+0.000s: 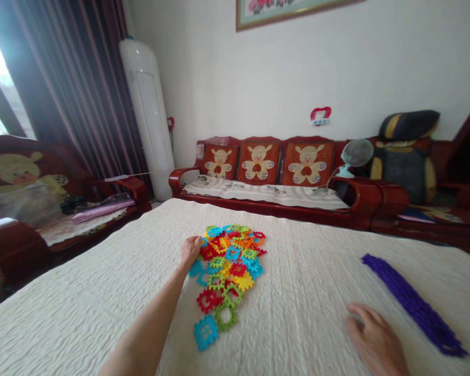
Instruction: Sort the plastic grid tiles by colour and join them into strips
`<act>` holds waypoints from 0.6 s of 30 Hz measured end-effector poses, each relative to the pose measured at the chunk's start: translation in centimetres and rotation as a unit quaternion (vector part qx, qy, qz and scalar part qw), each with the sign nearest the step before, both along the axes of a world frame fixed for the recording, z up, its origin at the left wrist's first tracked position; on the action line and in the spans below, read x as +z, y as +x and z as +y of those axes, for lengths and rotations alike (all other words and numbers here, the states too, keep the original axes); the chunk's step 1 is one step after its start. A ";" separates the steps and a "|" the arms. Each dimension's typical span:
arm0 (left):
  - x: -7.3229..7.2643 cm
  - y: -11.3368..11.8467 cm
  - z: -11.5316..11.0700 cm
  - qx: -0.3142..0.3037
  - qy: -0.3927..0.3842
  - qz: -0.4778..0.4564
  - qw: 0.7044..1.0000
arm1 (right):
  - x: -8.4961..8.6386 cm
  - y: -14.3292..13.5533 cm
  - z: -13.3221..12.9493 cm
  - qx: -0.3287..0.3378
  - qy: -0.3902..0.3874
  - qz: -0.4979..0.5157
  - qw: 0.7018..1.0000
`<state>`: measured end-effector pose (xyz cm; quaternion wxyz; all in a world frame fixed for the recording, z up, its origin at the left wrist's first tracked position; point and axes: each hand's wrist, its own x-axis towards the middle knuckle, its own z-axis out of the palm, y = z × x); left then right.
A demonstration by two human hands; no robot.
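A pile of flat plastic interlocking building pieces (232, 254) lies mid-table, in red, blue, green, yellow and orange, with toothed edges and cut-out centres. My left hand (190, 248) is at the pile's far left edge, its fingers curled together against the pieces; what they hold, if anything, is hidden. Nearest me in the pile are a blue square piece (206, 332) and a green frame-shaped piece (225, 316). My right hand (376, 337), smeared a little by motion, is low on the right with thumb and fingers apart and nothing visible in it. Beyond it lies a long, bunched purple mesh-like bundle (415, 308).
A cream quilted cover (297, 303) spreads over the table. Behind it stands a wooden sofa (266, 198) with bear cushions, and a small fan (356, 154) at its right end. An armchair (121, 193) is on the left, a white cabinet-like unit (147, 115) at the back.
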<state>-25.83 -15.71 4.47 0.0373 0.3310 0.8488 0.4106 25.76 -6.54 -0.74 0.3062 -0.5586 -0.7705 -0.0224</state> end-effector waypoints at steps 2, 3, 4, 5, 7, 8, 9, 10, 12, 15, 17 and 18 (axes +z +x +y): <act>0.1 0.6 0.0 0.006 0.013 -0.011 1.000 | 0.0 0.0 0.0 0.002 -0.002 0.003 1.000; 0.2 0.9 -0.1 0.010 0.020 -0.017 1.000 | 0.0 0.0 0.0 0.002 -0.003 0.004 1.000; 0.2 1.1 -0.1 0.014 0.027 -0.024 0.999 | 0.0 0.0 0.0 0.001 -0.004 0.006 1.000; 0.2 1.3 -0.2 0.018 0.032 -0.032 0.999 | 0.0 0.0 0.0 0.001 -0.004 0.008 1.000; 0.2 1.6 -0.3 0.023 0.039 -0.048 0.998 | 0.0 0.0 0.0 0.000 -0.005 0.012 1.000; 0.2 1.7 -0.4 0.024 0.041 -0.056 0.997 | 0.0 0.0 -0.1 0.001 -0.006 0.014 1.000; 0.1 1.8 -0.5 0.024 0.043 -0.065 0.997 | 0.0 -0.1 -0.1 0.002 -0.006 0.016 1.000; 0.1 1.9 -0.5 0.024 0.044 -0.074 0.996 | 0.0 0.0 -0.1 0.003 -0.006 0.018 1.000; 0.0 2.1 -0.6 0.030 0.054 -0.094 0.994 | 0.0 0.0 -0.1 0.004 -0.005 0.021 1.000; 0.2 2.7 -0.6 0.041 0.092 -0.127 0.987 | -0.1 0.0 -0.1 0.002 -0.006 0.026 1.000; 0.5 3.5 -0.3 0.036 0.123 -0.154 0.980 | 0.0 0.0 -0.1 0.001 -0.006 0.027 1.000; 0.7 4.0 0.0 0.027 0.138 -0.169 0.975 | 0.0 0.0 -0.2 0.001 -0.005 0.025 1.000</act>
